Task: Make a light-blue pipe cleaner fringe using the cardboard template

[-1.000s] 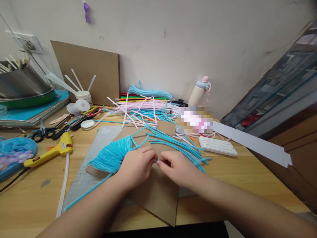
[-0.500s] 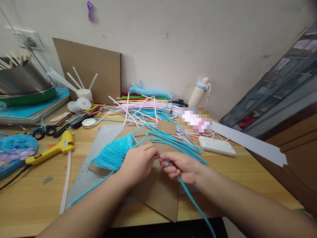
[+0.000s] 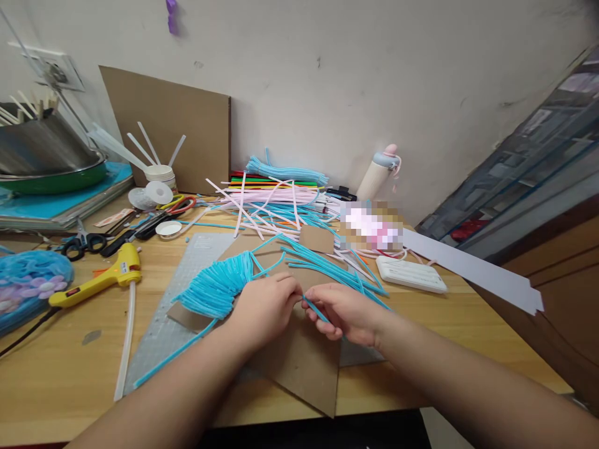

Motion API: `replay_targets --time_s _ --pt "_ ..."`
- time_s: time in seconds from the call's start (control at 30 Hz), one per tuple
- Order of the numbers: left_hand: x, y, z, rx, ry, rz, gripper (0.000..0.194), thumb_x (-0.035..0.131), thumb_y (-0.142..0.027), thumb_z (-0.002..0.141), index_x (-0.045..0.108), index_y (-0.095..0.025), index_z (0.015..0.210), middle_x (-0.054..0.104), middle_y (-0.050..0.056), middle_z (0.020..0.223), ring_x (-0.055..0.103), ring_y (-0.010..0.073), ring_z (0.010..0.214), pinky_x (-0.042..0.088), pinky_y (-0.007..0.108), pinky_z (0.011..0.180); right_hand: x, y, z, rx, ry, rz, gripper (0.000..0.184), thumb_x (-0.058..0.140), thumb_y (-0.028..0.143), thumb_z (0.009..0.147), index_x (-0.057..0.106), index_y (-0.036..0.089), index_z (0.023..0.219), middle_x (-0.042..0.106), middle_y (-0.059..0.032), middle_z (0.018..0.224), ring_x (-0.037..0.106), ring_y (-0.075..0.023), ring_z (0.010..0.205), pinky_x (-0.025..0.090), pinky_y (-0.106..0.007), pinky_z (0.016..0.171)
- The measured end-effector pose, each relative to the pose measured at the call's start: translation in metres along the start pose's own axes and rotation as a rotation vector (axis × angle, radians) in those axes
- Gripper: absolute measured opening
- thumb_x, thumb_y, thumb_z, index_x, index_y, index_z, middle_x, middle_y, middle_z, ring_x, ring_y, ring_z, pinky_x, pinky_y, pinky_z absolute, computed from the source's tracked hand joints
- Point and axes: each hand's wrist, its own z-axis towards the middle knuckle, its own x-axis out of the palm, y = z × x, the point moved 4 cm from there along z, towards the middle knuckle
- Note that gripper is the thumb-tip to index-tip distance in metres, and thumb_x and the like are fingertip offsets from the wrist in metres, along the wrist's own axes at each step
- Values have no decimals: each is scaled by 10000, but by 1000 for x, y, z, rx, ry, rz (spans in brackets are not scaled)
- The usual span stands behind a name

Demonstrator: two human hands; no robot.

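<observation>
Over the brown cardboard piece (image 3: 299, 374), both my hands meet at a blue pipe cleaner (image 3: 319, 312). My left hand (image 3: 266, 305) is closed, its thumb and fingertips pinched at the stem's end. With fingers curled, my right hand (image 3: 349, 315) grips the same stem, which runs across its fingers. Beside my left hand, a thick band of blue pipe cleaners (image 3: 215, 287) is wound around cardboard, with one loose end (image 3: 173, 355) trailing toward the front left. Several loose blue pipe cleaners (image 3: 334, 268) lie just beyond my hands.
A grey cutting mat (image 3: 154, 343) lies beneath the cardboard. On the left are a yellow glue gun (image 3: 100, 284) and scissors (image 3: 84, 240). Piled pipe cleaners (image 3: 281, 193) and a bottle (image 3: 374, 178) stand at the back; a white flat box (image 3: 412, 274) lies right.
The long blue tail that hung from my right hand past the table edge no longer shows there. My right hand has turned slightly, showing the stem across its fingers. My left hand barely moves.
</observation>
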Motion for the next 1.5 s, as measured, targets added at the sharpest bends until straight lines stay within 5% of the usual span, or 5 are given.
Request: replay_targets --time_s 0.37,0.63,0.83,1.13,1.5 --pt "4 -2 0 12 46 37 141 453 -213 797 594 -220 805 625 -4 805 588 152 764 368 237 594 2 -9 10 192 37 291 123 471 235 718 398 164 651 333 79 519 184 -15 366 75 -147 368" --pt "2 0 -1 -56 32 -56 113 470 -229 770 579 -210 745 618 -10 766 572 141 721 375 231 604 -1 12 6 -583 -390 -751 123 494 155 663 417 162 568 378 49 534 341 -74 524 229 -206 493" --pt "3 3 -1 -83 57 -81 112 475 -198 748 585 -201 725 615 -3 725 563 150 694 371 243 580 15 11 -11 -875 -379 -1486 133 425 161 805 557 162 784 565 -51 748 458 -143 677 255 -268 572" --pt "-7 0 1 -41 -63 -93 123 485 -194 777 597 -213 824 613 5 856 541 166 825 407 274 691 -12 17 -1 -234 -244 -542 98 471 246 750 513 166 712 471 34 551 382 -67 447 251 -192 420" --pt "-7 -4 3 105 -29 -153 106 522 -200 805 626 -220 816 627 3 793 528 170 812 390 299 749 -7 3 -1 102 114 139 138 531 280 723 474 157 743 433 53 611 300 -13 400 104 -160 378"
